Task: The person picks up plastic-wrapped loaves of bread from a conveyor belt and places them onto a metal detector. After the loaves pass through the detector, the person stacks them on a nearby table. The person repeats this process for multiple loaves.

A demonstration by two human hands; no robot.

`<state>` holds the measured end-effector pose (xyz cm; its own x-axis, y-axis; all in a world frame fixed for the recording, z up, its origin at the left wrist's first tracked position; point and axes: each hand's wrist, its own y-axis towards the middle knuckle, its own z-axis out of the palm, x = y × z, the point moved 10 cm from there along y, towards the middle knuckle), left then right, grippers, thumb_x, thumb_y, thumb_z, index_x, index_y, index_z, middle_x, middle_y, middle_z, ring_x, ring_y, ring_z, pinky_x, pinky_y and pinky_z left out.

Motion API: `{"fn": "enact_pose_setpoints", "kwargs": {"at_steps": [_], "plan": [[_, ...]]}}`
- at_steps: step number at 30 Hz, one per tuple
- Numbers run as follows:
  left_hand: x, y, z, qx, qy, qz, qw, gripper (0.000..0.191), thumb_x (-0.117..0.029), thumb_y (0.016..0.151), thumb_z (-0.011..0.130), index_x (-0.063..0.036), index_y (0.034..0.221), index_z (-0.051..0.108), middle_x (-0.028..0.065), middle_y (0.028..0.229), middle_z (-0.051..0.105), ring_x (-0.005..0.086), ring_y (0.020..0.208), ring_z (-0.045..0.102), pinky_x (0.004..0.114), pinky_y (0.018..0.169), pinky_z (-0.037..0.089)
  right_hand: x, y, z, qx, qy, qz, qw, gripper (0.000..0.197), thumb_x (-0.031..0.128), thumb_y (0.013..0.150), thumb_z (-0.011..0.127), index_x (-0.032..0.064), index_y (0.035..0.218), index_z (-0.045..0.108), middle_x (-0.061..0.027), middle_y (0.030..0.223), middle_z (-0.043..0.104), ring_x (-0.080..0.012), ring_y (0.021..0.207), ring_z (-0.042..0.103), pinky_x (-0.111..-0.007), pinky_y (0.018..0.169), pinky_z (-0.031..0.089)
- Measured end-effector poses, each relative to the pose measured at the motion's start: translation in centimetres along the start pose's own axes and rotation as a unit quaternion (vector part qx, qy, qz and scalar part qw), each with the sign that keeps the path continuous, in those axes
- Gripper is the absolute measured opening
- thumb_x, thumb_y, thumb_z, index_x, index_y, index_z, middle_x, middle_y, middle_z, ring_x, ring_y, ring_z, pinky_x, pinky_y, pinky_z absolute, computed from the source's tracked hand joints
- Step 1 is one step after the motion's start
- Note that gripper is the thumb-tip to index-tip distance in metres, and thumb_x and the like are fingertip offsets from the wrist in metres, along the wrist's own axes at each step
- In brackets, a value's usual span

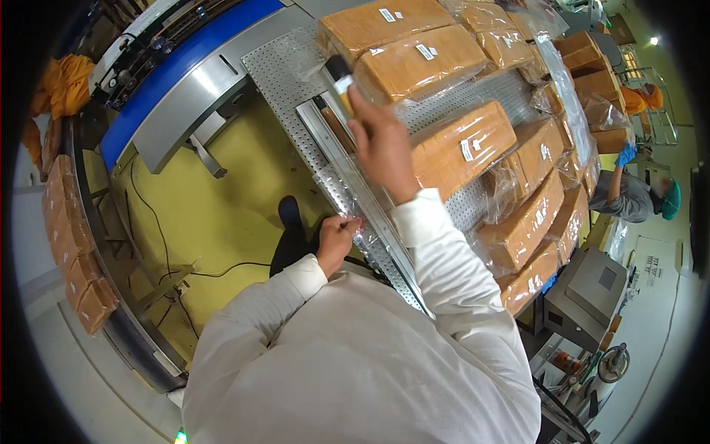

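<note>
My left hand (336, 241) pinches clear plastic film (363, 236) at the near edge of a perforated metal table (285, 72). My right hand (384, 145) is over the table, palm down. Its fingertips are at a black-capped item (338, 69) with a white and yellow body; whether they grip it is unclear. Beside that item a brown-handled tool (335, 125) lies along a metal rail (321, 139). Just right of my right hand rests a tan loaf-shaped block (466, 150) in clear wrap with white labels. Another wrapped block (421, 61) lies beyond the hand.
Several more wrapped blocks (527, 222) crowd the table's right side. At upper left is a blue and steel machine (194, 94). More blocks (69, 238) line a curved-looking conveyor at far left. A co-worker (632, 194) in a green cap is at right. Cables (233, 269) cross the yellow floor.
</note>
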<state>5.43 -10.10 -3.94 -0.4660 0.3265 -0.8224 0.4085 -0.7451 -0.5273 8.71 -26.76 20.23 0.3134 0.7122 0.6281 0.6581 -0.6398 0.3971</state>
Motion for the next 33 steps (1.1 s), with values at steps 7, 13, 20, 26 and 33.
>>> {"fn": "enact_pose_setpoints", "kwargs": {"at_steps": [7, 13, 20, 26, 33], "plan": [[-0.9, -0.9, 0.0, -0.062, -0.031, -0.055, 0.996, 0.014, -0.002, 0.085, 0.057, 0.0057, 0.082, 0.068, 0.0021, 0.075, 0.065, 0.0096, 0.07, 0.056, 0.026, 0.064, 0.045, -5.1, -2.8, 6.0, 0.024, -0.084, 0.02, 0.996, 0.047, 0.006, 0.084, 0.058, 0.0093, 0.131, 0.058, -0.0182, 0.107, 0.065, -0.0364, 0.094, 0.06, -0.046, 0.083, 0.047], [-4.1, -0.2, 1.1, 0.143, 0.112, 0.134, 0.974, 0.025, -0.019, 0.088, 0.059, 0.0022, 0.099, 0.066, 0.0066, 0.094, 0.065, 0.0139, 0.085, 0.06, 0.029, 0.074, 0.047, -8.1, -3.6, 8.7, 0.024, -0.067, 0.075, 0.995, 0.047, 0.007, 0.074, 0.063, 0.0139, 0.121, 0.063, -0.0139, 0.101, 0.066, -0.0351, 0.098, 0.061, -0.044, 0.09, 0.046], [-1.0, 1.3, 1.3, 0.139, -0.077, -0.118, 0.98, 0.043, -0.027, 0.097, 0.053, 0.0035, 0.127, 0.053, 0.0145, 0.124, 0.059, 0.0268, 0.111, 0.059, 0.039, 0.096, 0.046, -8.6, -4.2, 8.1, 0.022, -0.133, 0.074, 0.988, 0.043, 0.02, 0.077, 0.064, 0.0172, 0.121, 0.065, -0.0073, 0.105, 0.067, -0.0233, 0.104, 0.061, -0.038, 0.094, 0.041], [-1.5, 0.7, 1.8, 0.171, -0.089, -0.104, 0.976, 0.044, -0.028, 0.098, 0.052, 0.0036, 0.128, 0.053, 0.0148, 0.124, 0.059, 0.0255, 0.113, 0.058, 0.04, 0.097, 0.046, -8.5, -4.2, 8.3, 0.049, -0.126, 0.072, 0.988, 0.057, 0.018, 0.073, 0.067, 0.0166, 0.129, 0.06, -0.0078, 0.105, 0.066, -0.0247, 0.105, 0.06, -0.04, 0.095, 0.041], [-1.4, 1.1, 1.0, 0.065, -0.056, -0.078, 0.993, 0.016, -0.01, 0.083, 0.058, 0.0027, 0.084, 0.068, 0.0059, 0.082, 0.067, 0.0132, 0.071, 0.06, 0.027, 0.067, 0.048, -7.4, -3.6, 6.5, -0.015, -0.072, 0.059, 0.996, 0.062, 0.001, 0.07, 0.068, 0.0136, 0.129, 0.059, -0.015, 0.099, 0.065, -0.035, 0.097, 0.061, -0.044, 0.084, 0.048]]}}
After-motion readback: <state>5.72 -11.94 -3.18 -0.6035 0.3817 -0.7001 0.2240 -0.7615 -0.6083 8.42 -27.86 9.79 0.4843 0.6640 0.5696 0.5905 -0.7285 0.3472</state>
